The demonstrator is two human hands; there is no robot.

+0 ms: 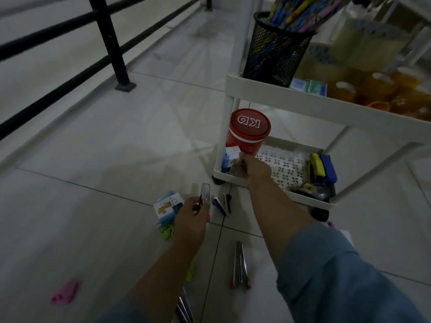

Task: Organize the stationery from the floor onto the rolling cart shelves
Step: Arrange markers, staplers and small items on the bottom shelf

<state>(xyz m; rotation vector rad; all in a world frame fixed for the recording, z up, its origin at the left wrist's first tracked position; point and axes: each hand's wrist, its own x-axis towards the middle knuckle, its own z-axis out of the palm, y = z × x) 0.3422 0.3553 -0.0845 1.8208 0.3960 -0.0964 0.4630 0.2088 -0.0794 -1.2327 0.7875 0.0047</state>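
The white rolling cart point(279, 95) stands at the right. My right hand point(255, 170) reaches onto its bottom shelf point(283, 166) and grips the base of a red lidded tub point(248, 132). A small white and blue box point(231, 158) sits on that shelf beside the tub. My left hand point(192, 217) hovers over the floor, shut on a small clear rectangular item point(205, 193). Under it lie a white and blue box point(166, 206), green clips point(166, 231) and purple and white pieces point(222, 203). Metal rulers or pens point(240, 264) and a pink item point(66, 291) also lie on the tiles.
Yellow and blue staplers point(321, 167) and tape lie at the bottom shelf's right end. The shelf above carries a black mesh pen cup point(277, 52), small boxes point(307, 86) and orange tape rolls point(382, 89). A black metal railing point(109, 40) runs along the left.
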